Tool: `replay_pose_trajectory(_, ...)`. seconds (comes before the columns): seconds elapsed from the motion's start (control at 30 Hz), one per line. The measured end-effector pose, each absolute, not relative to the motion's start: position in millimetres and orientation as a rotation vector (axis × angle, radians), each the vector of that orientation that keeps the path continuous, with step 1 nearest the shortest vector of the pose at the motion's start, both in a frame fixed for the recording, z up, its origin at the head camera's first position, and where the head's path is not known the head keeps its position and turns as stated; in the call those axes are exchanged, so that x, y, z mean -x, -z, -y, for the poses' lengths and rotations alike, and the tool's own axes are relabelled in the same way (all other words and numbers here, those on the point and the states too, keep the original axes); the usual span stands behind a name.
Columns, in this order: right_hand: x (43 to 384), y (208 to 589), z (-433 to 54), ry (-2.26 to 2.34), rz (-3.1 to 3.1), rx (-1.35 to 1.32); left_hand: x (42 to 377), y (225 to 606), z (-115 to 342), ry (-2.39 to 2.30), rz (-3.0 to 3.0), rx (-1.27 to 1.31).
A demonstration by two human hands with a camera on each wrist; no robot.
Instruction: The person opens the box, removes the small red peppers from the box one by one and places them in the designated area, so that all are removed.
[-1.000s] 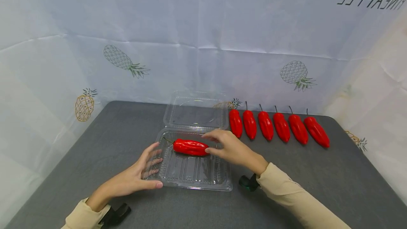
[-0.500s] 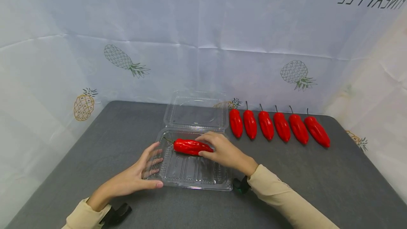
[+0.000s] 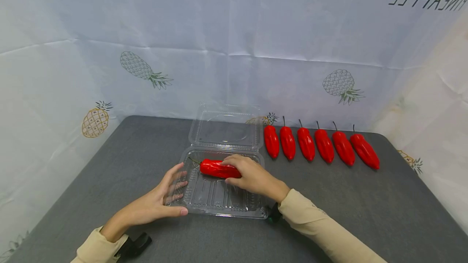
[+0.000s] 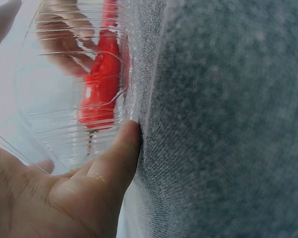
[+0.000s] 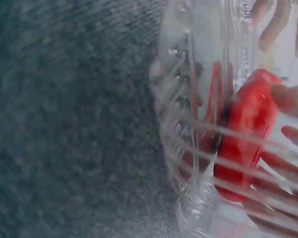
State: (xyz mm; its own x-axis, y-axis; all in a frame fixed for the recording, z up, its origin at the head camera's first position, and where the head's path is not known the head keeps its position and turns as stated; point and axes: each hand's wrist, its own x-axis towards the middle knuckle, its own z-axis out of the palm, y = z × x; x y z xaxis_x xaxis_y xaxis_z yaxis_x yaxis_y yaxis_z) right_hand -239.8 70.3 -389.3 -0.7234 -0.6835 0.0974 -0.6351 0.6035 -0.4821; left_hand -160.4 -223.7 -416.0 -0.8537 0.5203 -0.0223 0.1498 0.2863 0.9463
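Note:
A clear plastic clamshell box (image 3: 210, 204) lies unfolded on the table, its lid (image 3: 226, 127) laid back behind it. Across the back part of its base lies a red pepper (image 3: 212, 168), green stem to the left. My right hand (image 3: 250, 177) grips the pepper's right end, thumb on the near side and fingers over the far side; that end is partly hidden by the hand. Along the box's left side rests my left hand (image 3: 157, 204), fingers extended and thumb spread. In the left wrist view its thumb (image 4: 121, 153) reaches the box's lower edge.
Several more red peppers (image 3: 306, 144) stand in a row to the right of the lid, stems pointing away. A grey cloth covers the table (image 3: 314, 206). Behind hangs a white curtain (image 3: 226, 80) printed with pineapples.
My right hand has moved left, from the pepper's right tip to further along it, and has closed round it. The left hand and the box have stayed in place.

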Motion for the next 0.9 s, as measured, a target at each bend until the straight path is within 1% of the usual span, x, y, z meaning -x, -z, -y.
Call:
replay_pose_trajectory(0.57, 238.3, 396.3, -68.5, 0.65, -2.786, 1.167, 159.7, 416.0, 223.6, -1.596, -2.237, -0.651)
replay_pose_trajectory(0.77, 238.3, 394.5, -68.3, 0.594, -2.764, 1.117, 160.0, 416.9, 223.4, -1.611, -2.227, -0.672)
replay_pose_trajectory(0.9, 238.8, 394.6, -68.2, 0.53, -2.755, 1.104, 160.2, 416.7, 223.8, -1.608, -2.227, -0.642)
